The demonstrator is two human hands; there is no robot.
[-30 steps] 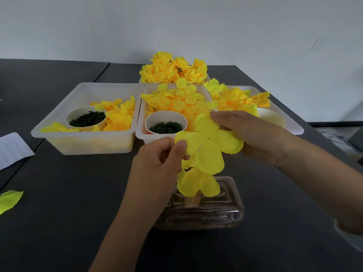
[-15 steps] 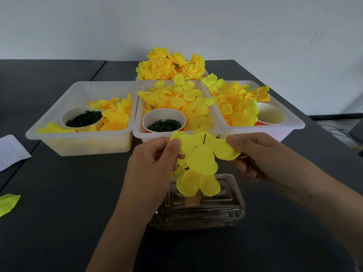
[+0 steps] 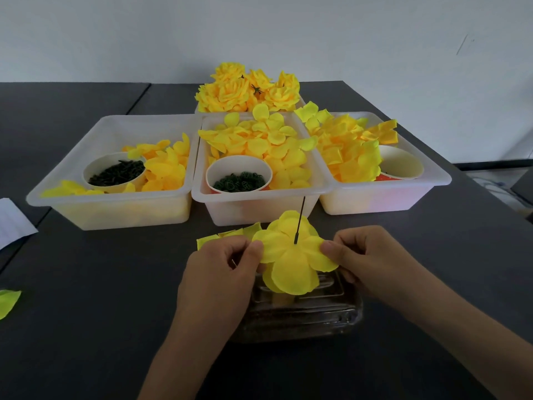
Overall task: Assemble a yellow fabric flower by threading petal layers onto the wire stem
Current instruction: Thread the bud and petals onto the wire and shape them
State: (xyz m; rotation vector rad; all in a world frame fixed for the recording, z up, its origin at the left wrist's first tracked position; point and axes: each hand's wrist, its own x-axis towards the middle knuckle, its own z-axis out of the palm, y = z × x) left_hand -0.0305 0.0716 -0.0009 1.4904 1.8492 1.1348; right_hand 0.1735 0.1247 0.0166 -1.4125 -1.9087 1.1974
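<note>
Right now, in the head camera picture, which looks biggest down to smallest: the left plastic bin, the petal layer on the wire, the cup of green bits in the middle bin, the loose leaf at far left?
1. Left plastic bin
2. Petal layer, though it sits nearer the camera
3. Cup of green bits
4. Loose leaf, cut off by the picture's edge, so unsure

Bare table (image 3: 101, 284) lies open left and right of the fingers (image 3: 255, 249). Just beyond them, three bins (image 3: 259, 209) stand in a row. Under them sits a clear box (image 3: 302, 316).

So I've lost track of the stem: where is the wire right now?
In the head view, the wire stands near centre, poking up through the petal layer pinched between left hand and right hand, before the middle bin.
</note>
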